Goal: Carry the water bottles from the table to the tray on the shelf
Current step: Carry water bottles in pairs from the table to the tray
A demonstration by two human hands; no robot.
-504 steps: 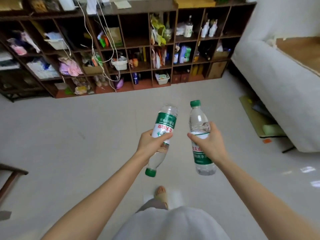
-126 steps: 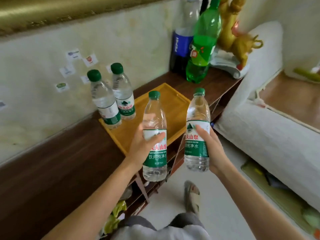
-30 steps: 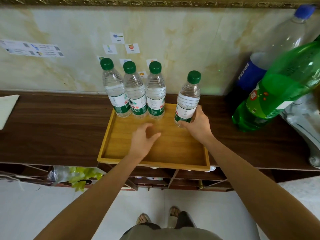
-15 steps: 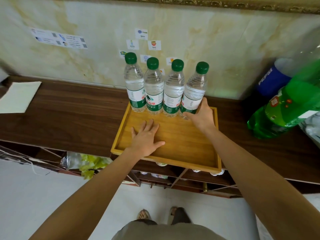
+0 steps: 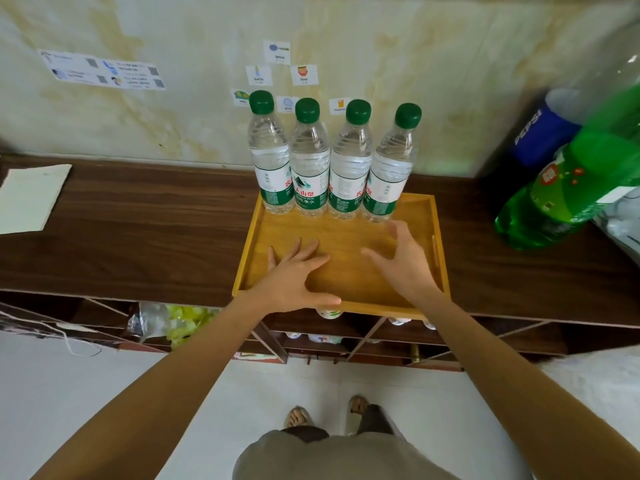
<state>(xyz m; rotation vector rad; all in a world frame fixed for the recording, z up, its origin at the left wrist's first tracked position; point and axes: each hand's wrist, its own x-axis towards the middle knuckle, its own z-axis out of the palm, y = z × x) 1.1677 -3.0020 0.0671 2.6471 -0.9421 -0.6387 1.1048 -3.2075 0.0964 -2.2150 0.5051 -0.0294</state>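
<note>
Head view: four water bottles (image 5: 332, 161) upright on tray (image 5: 437, 237), beyond both hands' spread, empty fingers (image 5: 394, 230)

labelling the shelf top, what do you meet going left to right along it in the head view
sheet of paper → wooden tray with four water bottles → Pepsi bottle → green soda bottle
</note>
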